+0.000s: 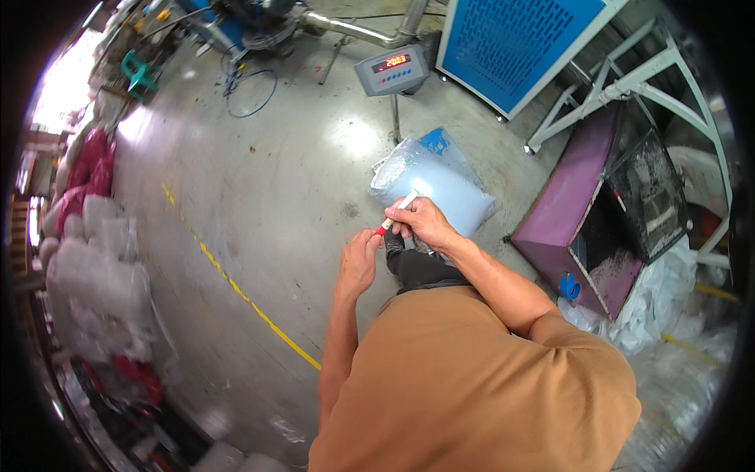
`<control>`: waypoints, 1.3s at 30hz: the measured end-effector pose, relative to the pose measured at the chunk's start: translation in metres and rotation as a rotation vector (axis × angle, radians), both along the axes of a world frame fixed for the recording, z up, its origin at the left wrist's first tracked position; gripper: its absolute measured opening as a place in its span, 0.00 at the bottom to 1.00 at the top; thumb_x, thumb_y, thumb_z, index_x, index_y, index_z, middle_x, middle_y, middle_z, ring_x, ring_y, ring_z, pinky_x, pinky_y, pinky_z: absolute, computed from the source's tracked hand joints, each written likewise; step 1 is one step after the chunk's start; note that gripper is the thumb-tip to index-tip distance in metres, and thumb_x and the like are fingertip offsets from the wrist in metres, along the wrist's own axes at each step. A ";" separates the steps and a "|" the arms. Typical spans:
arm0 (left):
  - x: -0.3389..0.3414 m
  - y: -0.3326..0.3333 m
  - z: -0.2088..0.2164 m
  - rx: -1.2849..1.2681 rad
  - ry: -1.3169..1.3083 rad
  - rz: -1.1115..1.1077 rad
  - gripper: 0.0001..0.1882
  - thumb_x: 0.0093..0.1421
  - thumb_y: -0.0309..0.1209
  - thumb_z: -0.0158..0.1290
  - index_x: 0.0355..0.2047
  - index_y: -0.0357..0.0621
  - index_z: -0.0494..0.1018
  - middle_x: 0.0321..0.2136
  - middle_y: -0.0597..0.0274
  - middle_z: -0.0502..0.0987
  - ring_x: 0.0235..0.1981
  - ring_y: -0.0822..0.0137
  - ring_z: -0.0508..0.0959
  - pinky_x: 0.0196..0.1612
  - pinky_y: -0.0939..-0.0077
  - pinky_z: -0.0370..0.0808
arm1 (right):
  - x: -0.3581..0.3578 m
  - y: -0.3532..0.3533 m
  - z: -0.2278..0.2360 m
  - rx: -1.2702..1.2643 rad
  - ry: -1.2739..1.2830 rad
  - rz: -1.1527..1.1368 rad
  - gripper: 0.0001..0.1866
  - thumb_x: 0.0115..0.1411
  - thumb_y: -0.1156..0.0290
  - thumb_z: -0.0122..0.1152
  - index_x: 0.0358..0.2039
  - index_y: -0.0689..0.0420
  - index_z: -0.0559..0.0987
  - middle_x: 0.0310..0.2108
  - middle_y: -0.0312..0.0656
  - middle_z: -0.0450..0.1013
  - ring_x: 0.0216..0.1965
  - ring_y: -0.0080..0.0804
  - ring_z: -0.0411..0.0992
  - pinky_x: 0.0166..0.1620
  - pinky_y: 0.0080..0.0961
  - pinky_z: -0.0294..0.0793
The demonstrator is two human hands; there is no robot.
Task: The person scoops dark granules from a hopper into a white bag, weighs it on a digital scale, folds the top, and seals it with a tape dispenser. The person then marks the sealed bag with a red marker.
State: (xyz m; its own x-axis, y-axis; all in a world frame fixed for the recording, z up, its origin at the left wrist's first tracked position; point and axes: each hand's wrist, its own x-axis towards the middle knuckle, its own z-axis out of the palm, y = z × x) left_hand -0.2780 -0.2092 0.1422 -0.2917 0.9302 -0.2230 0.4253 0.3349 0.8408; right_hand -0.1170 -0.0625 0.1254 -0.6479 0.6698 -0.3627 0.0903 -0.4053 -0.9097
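Observation:
My right hand (427, 223) is closed around a slim red-and-white stick-like tool (384, 227), whose white end sticks up past the fingers. My left hand (359, 263) pinches close to its red end; whether it is a marker or a cutter I cannot tell. Both hands are raised in front of my body. Just beyond them lies a plump, clear plastic bag (452, 197) with pale whitish-blue contents. It rests at the foot of a post carrying a grey scale display (392, 70) with lit red digits. A blue patch (434, 141) shows at the bag's far side.
A blue-and-white machine cabinet (511, 47) stands beyond the bag. To the right are a white metal frame (629, 82) and an open purple box (562, 212). Wrapped bundles (98, 275) line the left, beside a yellow floor line (236, 289). A cable (271, 102) loops on the floor.

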 end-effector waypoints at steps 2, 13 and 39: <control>-0.027 0.025 -0.016 -0.025 0.049 -0.037 0.19 0.76 0.41 0.43 0.41 0.37 0.76 0.36 0.49 0.80 0.39 0.53 0.79 0.45 0.61 0.74 | -0.001 0.026 -0.014 -0.063 0.055 -0.219 0.12 0.68 0.62 0.63 0.34 0.58 0.85 0.26 0.36 0.79 0.23 0.20 0.72 0.27 0.22 0.71; -0.273 -0.100 -0.179 -0.684 -0.245 0.490 0.26 0.74 0.56 0.49 0.32 0.44 0.72 0.25 0.63 0.77 0.27 0.68 0.79 0.29 0.71 0.73 | 0.158 0.185 -0.020 0.058 -0.141 -1.098 0.13 0.70 0.66 0.58 0.50 0.58 0.83 0.38 0.39 0.84 0.38 0.24 0.80 0.40 0.23 0.74; -0.333 0.009 -0.223 -1.050 -0.129 0.172 0.29 0.71 0.57 0.53 0.39 0.39 0.77 0.35 0.57 0.82 0.37 0.63 0.83 0.42 0.67 0.78 | 0.023 0.210 -0.445 -0.084 -0.615 -0.851 0.15 0.59 0.58 0.66 0.43 0.50 0.88 0.32 0.37 0.85 0.37 0.29 0.81 0.45 0.26 0.78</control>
State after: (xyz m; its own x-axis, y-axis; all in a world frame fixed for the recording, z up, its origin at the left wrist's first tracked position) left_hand -0.6108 -0.1998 -0.0806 -0.3176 0.2033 -0.9262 0.2321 0.9637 0.1320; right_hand -0.0939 0.1478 -0.3196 0.3362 0.7747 -0.5355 0.1831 -0.6115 -0.7698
